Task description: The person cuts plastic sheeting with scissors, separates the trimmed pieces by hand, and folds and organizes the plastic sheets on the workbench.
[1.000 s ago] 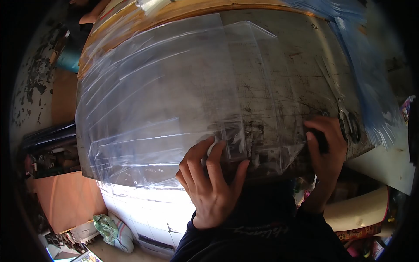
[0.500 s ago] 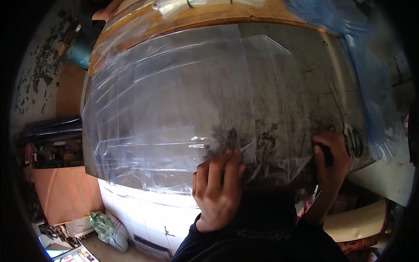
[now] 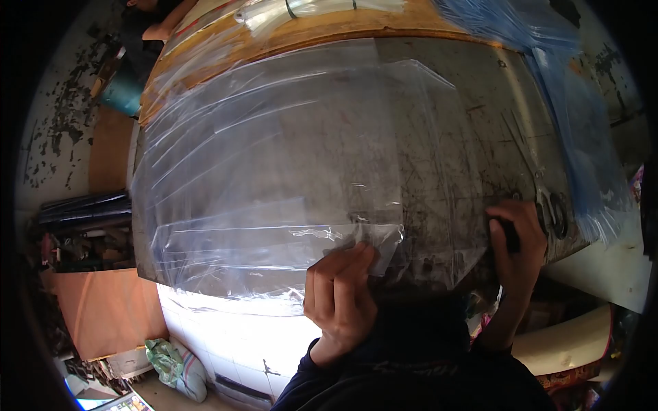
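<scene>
Thin clear plastic sheets [image 3: 260, 157] lie in overlapping layers over the left and middle of the dark worn tabletop [image 3: 480, 109]. My left hand [image 3: 340, 288] is at the near edge, its thumb and fingers pinched on the near right corner of a plastic sheet. That corner stands slightly raised, with shiny creases beside the fingertips. Farther right, my right hand [image 3: 521, 240] rests by the table's near edge, fingers curved and thumb apart from the index finger; I see nothing between them. Just beyond it lies a pair of scissors [image 3: 541, 185] with dark handles, blades pointing away.
Blue plastic film [image 3: 582, 151] drapes along the right side. At the back, a wooden board [image 3: 343, 26] carries bundled clear plastic strips [image 3: 274, 15]. Another person's arm [image 3: 168, 24] shows at upper left. A stuffed sack [image 3: 179, 370] stands on the floor at lower left.
The sheet's near right corner has lifted and folded up at my left fingertips. My right hand stays beside the scissors. The view has shifted slightly, showing more of the other person.
</scene>
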A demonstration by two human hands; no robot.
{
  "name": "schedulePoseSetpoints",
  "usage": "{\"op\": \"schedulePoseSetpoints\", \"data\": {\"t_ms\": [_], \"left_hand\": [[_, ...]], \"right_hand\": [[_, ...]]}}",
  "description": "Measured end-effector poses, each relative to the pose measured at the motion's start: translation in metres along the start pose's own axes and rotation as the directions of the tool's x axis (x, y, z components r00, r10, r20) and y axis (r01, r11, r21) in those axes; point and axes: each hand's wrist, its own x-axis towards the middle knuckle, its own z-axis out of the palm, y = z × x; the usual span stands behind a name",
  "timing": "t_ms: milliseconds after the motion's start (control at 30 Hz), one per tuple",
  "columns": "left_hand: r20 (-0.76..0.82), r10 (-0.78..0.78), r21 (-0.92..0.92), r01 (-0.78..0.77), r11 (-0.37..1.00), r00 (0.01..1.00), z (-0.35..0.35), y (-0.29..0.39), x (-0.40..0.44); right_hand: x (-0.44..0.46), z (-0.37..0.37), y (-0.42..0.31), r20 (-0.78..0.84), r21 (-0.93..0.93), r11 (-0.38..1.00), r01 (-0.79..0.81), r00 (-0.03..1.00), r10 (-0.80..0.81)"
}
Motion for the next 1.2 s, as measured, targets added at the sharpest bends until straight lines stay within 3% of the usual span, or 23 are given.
{"op": "schedulePoseSetpoints", "data": {"t_ms": [33,133,167,233,300,333,467,567,633,700,767,833,1067,1133,1167,1200], "left_hand": [[0.001,0.002,0.005,-0.002,1.000,1.000,-0.001,-0.001,-0.002],[-0.049,0.266,-0.129,-0.270,0.954,0.963,0.001,-0.002,-0.009],[-0.050,0.266,-0.130,-0.270,0.954,0.963,0.001,0.002,-0.008],[0.108,0.349,-0.198,-0.324,0.925,0.931,0.001,0.016,-0.006],[0.167,0.342,-0.301,-0.282,0.911,0.925,0.002,0.033,-0.005],[0.222,0.340,-0.396,-0.234,0.888,0.914,0.004,0.040,-0.006],[0.329,0.293,-0.347,-0.174,0.922,0.898,0.010,0.050,-0.004],[0.346,0.214,-0.220,-0.143,0.965,0.913,-0.004,0.042,0.007],[0.323,0.132,0.018,-0.146,0.989,0.937,-0.019,0.021,0.014],[0.307,0.013,0.071,-0.037,0.997,0.952,-0.029,0.001,0.017],[0.336,-0.010,0.054,-0.009,0.999,0.942,-0.032,-0.005,0.023],[0.319,0.028,0.002,-0.031,1.000,0.947,-0.030,-0.009,0.022],[0.369,-0.109,0.018,0.110,0.994,0.923,-0.034,-0.006,0.030],[0.402,-0.076,0.074,0.050,0.996,0.912,-0.042,-0.013,0.032],[0.404,-0.078,0.077,0.051,0.996,0.912,-0.045,-0.020,0.033],[0.339,-0.037,0.054,0.019,0.998,0.940,-0.047,-0.030,0.034]], "right_hand": [[0.000,0.001,0.000,0.000,0.005,1.000,-0.001,1.000,0.001],[0.000,0.002,-0.006,-0.083,0.069,0.997,0.025,0.996,-0.019],[-0.001,0.002,-0.011,-0.220,0.017,0.976,0.215,0.953,-0.206],[-0.003,0.000,-0.013,-0.338,-0.063,0.919,0.388,0.859,-0.386],[-0.006,-0.005,-0.008,0.055,0.262,0.886,0.381,0.911,-0.408],[-0.007,-0.007,-0.006,0.059,0.262,0.887,0.382,0.910,-0.409],[-0.003,-0.006,0.004,0.257,0.143,0.880,0.452,0.842,-0.474],[-0.003,-0.005,0.006,0.287,0.148,0.938,0.314,0.894,-0.344],[-0.002,-0.008,0.013,0.175,0.466,0.885,0.016,0.978,-0.110],[0.000,-0.010,0.009,0.188,0.450,0.893,-0.033,0.980,-0.059],[0.003,-0.011,0.006,0.206,0.434,0.898,-0.075,0.978,-0.017],[0.004,-0.012,0.005,0.261,0.406,0.888,-0.217,0.958,0.114],[0.006,-0.009,-0.001,0.260,0.442,0.842,-0.309,0.943,0.210],[0.005,-0.006,-0.002,0.288,0.589,0.667,-0.456,0.890,0.353],[0.006,-0.006,-0.003,0.291,0.590,0.665,-0.458,0.889,0.354],[0.009,-0.006,-0.002,0.257,0.627,0.588,-0.510,0.849,0.462]]}}
